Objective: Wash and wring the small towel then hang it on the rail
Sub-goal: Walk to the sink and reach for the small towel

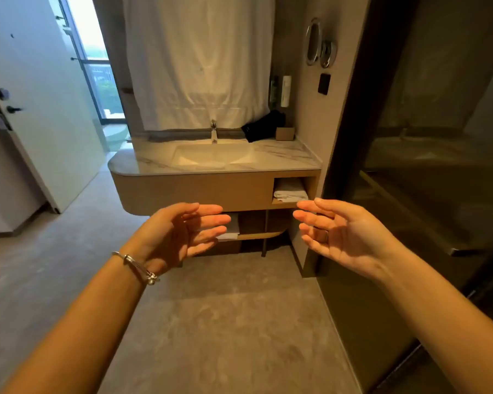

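My left hand [182, 231] and my right hand [336, 231] are held out in front of me, palms facing each other, fingers apart, holding nothing. Ahead stands a vanity with a white sink [214, 156] and a chrome tap [214, 132]. A folded white towel [289, 191] lies in the open cubby at the vanity's upper right, just beyond my right fingertips. Another folded light towel [231, 231] sits on the lower shelf, partly hidden behind my left fingers. I see no rail clearly.
A marble counter [285, 160] carries a black cloth [264, 126] and a small brown box [285, 134]. A white sheet [199, 61] hangs above the sink. A white door [40, 109] stands open at left; a dark glass partition [424, 166] lies at right. Grey floor [225, 322] stretches before me.
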A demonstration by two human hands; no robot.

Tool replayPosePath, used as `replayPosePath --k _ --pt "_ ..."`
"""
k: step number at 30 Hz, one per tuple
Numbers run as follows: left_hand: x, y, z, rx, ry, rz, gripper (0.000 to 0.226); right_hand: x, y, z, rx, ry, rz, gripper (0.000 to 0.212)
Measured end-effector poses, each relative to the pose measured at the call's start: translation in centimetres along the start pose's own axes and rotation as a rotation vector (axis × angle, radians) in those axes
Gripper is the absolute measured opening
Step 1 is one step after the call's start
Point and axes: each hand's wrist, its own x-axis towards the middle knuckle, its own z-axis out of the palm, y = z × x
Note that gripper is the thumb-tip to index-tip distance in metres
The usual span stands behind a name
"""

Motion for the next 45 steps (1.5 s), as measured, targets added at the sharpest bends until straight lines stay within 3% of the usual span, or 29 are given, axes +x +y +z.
replayPosePath --k 6,14,19,25,33,45 --pt "3.4 0.0 -0.1 -0.028 0.047 -0.020 0.033 3.3 -0.5 -1.6 0.012 0.012 0.052 0.021" --pt "8.1 -1.1 -2.5 -0.054 0.082 -0.105 0.034 8.8 0.7 -1.2 0.032 0.022 0.108 0.018" --pt "10.8 -0.8 -4.0 -0.062 0.056 -0.118 0.035 12.0 1.1 -0.7 0.033 0.022 0.142 0.019" --pt "14.8 0.2 -5.8 -0.067 0.022 -0.154 0.035 15.9 0.9 -0.1 0.080 0.041 0.165 0.036" --pt "21.7 0.9 -5.6 -0.046 -0.059 -0.190 0.045 20.9 0.5 -2.3 0.067 0.067 0.246 0.040" --pt "31.1 2.3 -6.5 -0.124 0.005 -0.226 0.041 31.7 -1.3 -5.5 0.089 -0.007 0.302 0.034"
